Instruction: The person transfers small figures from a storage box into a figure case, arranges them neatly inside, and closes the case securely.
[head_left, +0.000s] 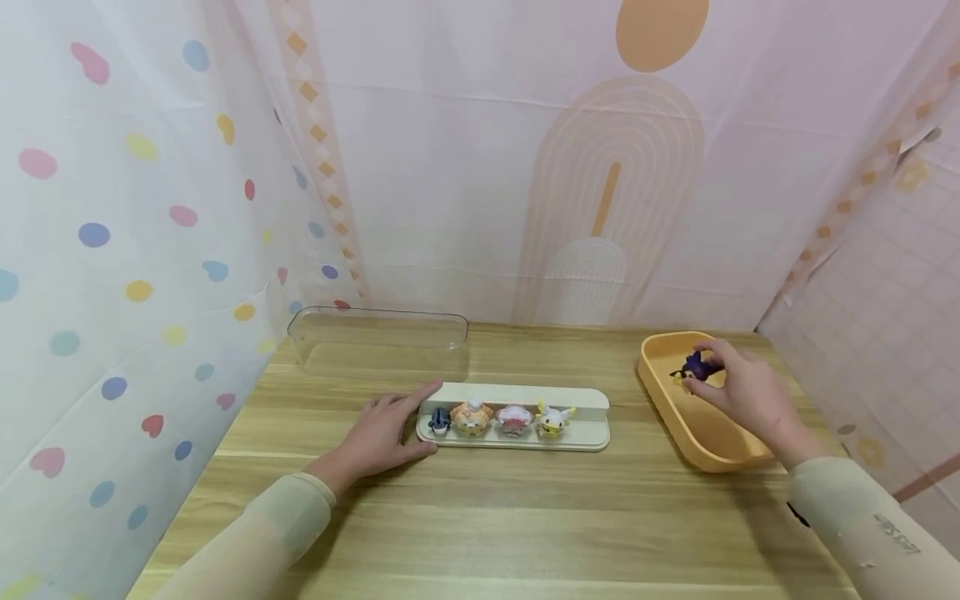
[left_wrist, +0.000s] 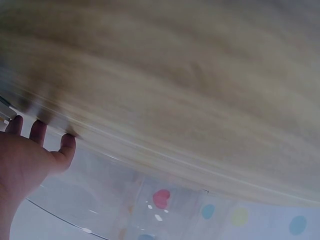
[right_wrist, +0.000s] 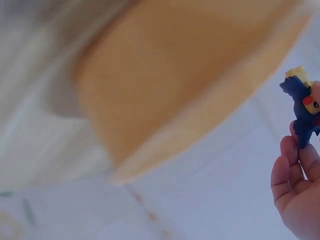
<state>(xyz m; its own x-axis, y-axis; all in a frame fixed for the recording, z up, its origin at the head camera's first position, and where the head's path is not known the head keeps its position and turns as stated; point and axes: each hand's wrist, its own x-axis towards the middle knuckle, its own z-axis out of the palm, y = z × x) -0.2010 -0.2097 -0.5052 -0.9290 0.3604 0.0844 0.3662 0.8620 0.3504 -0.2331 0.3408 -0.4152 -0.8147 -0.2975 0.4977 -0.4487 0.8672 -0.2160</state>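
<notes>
My left hand (head_left: pixel 381 435) holds the left end of a white display stand (head_left: pixel 595 432), index finger at its back corner and thumb at its front corner. In a row on the stand sit several small figurines: a dark blue one (head_left: pixel 439 422), an orange and white one (head_left: pixel 472 418), a pink and white one (head_left: pixel 514 421) and a white and yellow one (head_left: pixel 551 420). Over the orange tray (head_left: pixel 666 404), my right hand (head_left: pixel 752 397) pinches a dark blue figurine (right_wrist: pixel 301 106) with a yellow face and red cheek between thumb and fingers.
Behind the stand at the back left, a transparent cover (head_left: pixel 382 342) rests on the wood-grain table (head_left: pixel 480 517). Patterned cloth (head_left: pixel 450 167) hangs at the back and on both sides of the table. The orange tray lies near the right side.
</notes>
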